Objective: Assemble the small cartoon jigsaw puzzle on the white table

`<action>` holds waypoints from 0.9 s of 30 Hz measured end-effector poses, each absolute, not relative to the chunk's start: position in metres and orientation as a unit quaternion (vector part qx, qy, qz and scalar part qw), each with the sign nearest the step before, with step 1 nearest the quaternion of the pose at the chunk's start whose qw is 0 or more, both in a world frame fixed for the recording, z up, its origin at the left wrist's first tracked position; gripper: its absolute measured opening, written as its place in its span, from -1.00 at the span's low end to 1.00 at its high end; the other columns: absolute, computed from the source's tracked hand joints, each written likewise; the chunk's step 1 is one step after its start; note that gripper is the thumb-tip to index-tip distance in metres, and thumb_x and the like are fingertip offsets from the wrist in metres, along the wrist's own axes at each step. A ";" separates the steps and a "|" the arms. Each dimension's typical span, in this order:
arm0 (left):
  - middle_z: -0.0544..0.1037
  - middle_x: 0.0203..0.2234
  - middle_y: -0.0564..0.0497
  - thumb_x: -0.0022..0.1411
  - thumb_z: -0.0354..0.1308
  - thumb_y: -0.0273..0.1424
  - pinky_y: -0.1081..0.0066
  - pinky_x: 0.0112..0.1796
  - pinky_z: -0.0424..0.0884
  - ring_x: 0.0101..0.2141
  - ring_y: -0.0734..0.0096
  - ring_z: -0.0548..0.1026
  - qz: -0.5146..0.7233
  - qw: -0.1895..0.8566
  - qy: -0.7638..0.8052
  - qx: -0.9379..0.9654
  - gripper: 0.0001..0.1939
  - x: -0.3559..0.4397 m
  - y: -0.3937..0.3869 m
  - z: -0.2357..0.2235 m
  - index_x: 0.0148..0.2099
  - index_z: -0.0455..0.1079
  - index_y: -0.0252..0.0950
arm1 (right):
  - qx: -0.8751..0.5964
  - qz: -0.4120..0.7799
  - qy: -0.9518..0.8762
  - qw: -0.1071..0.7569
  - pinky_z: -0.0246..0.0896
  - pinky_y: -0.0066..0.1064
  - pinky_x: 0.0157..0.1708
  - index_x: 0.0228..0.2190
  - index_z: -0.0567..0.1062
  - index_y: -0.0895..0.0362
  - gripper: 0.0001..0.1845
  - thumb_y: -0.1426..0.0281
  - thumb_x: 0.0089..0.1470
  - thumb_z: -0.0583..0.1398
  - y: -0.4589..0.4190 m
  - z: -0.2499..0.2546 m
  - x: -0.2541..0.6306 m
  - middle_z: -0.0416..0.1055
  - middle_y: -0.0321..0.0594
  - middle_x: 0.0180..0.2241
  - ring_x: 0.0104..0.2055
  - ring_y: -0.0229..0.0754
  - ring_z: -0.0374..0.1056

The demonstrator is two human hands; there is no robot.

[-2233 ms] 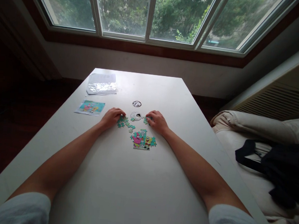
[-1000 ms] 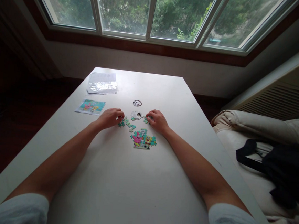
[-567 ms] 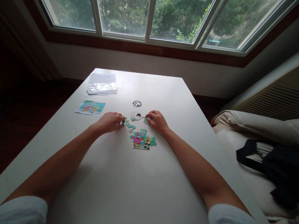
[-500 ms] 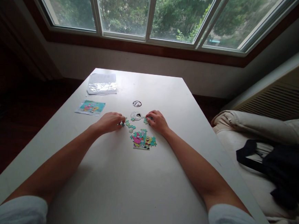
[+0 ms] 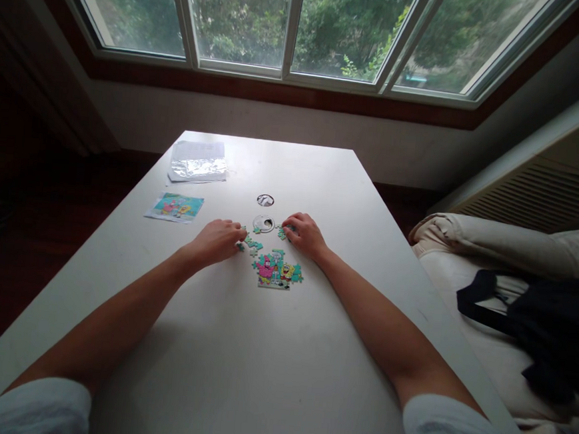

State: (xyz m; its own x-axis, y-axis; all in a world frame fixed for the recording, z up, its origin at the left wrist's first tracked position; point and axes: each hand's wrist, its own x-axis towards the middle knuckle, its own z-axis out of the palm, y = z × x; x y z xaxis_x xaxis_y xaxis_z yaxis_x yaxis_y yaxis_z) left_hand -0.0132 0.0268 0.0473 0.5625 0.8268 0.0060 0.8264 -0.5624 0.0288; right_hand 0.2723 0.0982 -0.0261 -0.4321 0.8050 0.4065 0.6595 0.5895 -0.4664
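Observation:
A partly joined jigsaw puzzle [image 5: 276,271] with cartoon figures lies on the white table, its lower edge straight. Loose puzzle pieces [image 5: 254,243] in green and teal are scattered just above and left of it. My left hand [image 5: 220,238] is beside these, its fingers bent and closed around a small puzzle piece [image 5: 240,246] at the fingertips. On the other side, my right hand [image 5: 306,234] has curled fingers over a few green pieces [image 5: 282,232]; its fingertips seem closed on one, partly hidden by the fingers.
Between and beyond the hands lie a round tin lid [image 5: 263,224] and a dark-rimmed disc [image 5: 265,200]. A picture card [image 5: 174,207] and papers with a clear plastic sleeve [image 5: 198,162] are at the left. A cushioned seat with a black bag [image 5: 552,318] stands right of the table.
My left hand has shifted slightly to the right and downward, toward the loose pieces, with the small puzzle piece at its fingertips. My right hand stays in the same place.

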 end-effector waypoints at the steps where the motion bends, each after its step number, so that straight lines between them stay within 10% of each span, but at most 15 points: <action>1: 0.58 -0.27 -0.08 0.17 0.21 -0.38 0.31 -0.26 0.34 -0.24 0.16 0.53 0.002 0.004 0.474 0.881 -0.89 -0.011 0.025 0.048 -0.21 0.49 -0.19 | -0.437 0.120 -0.838 0.304 0.23 -0.13 0.04 -0.24 0.61 0.01 -0.86 0.36 0.20 0.22 0.098 -0.026 0.272 0.49 -0.16 -0.14 -0.03 -0.02 0.33; 27: 0.58 -0.29 -0.08 0.16 0.15 -0.44 0.33 -0.29 0.35 -0.25 0.18 0.53 0.020 0.027 0.514 0.857 -0.87 -0.001 0.021 0.039 -0.24 0.51 -0.20 | -0.439 0.120 -0.837 0.304 0.24 -0.12 0.05 -0.24 0.61 0.00 -0.85 0.36 0.20 0.21 0.098 -0.026 0.273 0.49 -0.16 -0.13 -0.02 -0.02 0.33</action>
